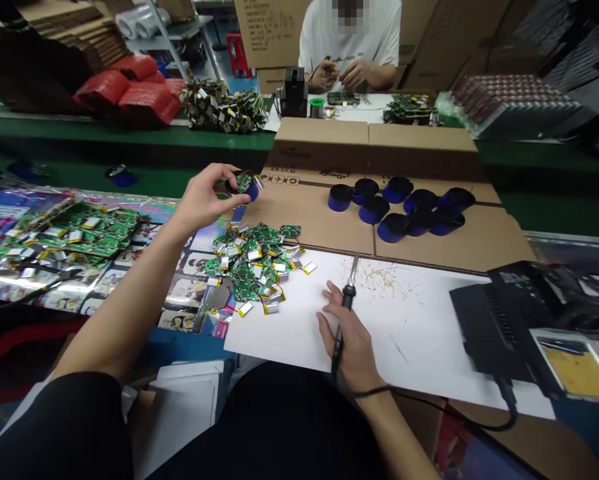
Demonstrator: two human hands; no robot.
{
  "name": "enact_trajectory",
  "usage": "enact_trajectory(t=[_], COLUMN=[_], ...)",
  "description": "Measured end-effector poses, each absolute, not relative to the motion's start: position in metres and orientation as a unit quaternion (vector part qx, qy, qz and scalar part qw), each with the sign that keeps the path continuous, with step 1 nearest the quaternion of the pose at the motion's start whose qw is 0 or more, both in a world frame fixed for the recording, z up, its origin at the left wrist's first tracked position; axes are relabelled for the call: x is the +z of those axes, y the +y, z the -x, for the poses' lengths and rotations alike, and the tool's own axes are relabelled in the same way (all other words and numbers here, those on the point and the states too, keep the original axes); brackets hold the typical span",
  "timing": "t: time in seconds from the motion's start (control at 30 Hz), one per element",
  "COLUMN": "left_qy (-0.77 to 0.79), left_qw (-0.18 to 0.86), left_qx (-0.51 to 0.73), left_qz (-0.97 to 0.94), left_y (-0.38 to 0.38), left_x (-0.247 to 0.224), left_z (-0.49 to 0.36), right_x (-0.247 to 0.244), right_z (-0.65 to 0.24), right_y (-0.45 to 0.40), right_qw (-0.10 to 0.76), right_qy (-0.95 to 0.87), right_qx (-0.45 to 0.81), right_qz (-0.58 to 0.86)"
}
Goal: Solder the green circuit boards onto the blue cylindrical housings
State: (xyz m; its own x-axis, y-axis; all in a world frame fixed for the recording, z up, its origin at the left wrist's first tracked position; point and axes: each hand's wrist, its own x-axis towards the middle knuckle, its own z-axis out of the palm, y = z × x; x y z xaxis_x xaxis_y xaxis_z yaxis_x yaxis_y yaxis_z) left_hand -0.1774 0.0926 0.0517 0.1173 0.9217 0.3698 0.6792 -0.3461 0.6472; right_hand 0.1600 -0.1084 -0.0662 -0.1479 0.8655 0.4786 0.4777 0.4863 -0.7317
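Left hand [204, 200] gripping a blue cup [252, 192], right hand [355, 343] holding a soldering iron [348, 297].
Left of centre, heaped circuit boards [252, 263]; right of centre, more blue cups [419, 222].

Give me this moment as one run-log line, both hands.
Left hand: holds blue cup with circuit board | Right hand: holds soldering iron | Nearby: board pile, other blue cups on cardboard

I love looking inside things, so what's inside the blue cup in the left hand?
A green circuit board shows at the top of the blue cup. Whatever is beneath the board is covered, and the left hand hides part of the cup's side.
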Motion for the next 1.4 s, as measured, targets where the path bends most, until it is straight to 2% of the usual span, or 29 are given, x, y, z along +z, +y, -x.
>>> enact_trajectory(t=[0.13,0.27,0.43,0.67,0.87,1.0,1.2,1.3,1.4], left_qy=[0.677,0.701,0.642,0.429,0.437,0.429,0.334,0.331,0.346], left_qw=[0.126,0.110,0.087,0.199,0.206,0.226,0.305,0.354,0.421], left_qx=[0.322,0.307,0.338,0.233,0.228,0.213,0.125,0.098,0.135], left_qz=[-0.649,-0.634,-0.682,-0.850,-0.845,-0.848,-0.883,-0.869,-0.827], left_y=[0.146,0.157,0.159,0.161,0.165,0.136,0.029,-0.016,-0.034], left_x=[0.024,0.012,0.025,0.027,0.021,0.030,0.032,0.018,0.011], left_z=[0.216,0.221,0.178,0.051,0.000,0.007,0.025,0.026,0.022], right_x=[-0.067,-0.069,-0.071,-0.069,-0.062,-0.057,-0.031,-0.017,-0.010], right_z=[-0.139,-0.131,-0.128,-0.146,-0.188,-0.210,-0.238,-0.243,-0.237], right_y=[-0.060,-0.034,-0.034,-0.046,-0.067,-0.079,-0.087,-0.088,-0.088], right_qw=[0.387,0.374,0.373,0.401,0.460,0.518,0.618,0.627,0.617], right_qy=[-0.768,-0.794,-0.803,-0.789,-0.753,-0.695,-0.601,-0.607,-0.626], right_qx=[0.184,0.155,0.134,0.093,0.093,0.094,0.113,0.110,0.120], right_qz=[0.476,0.454,0.445,0.456,0.460,0.491,0.493,0.476,0.462])
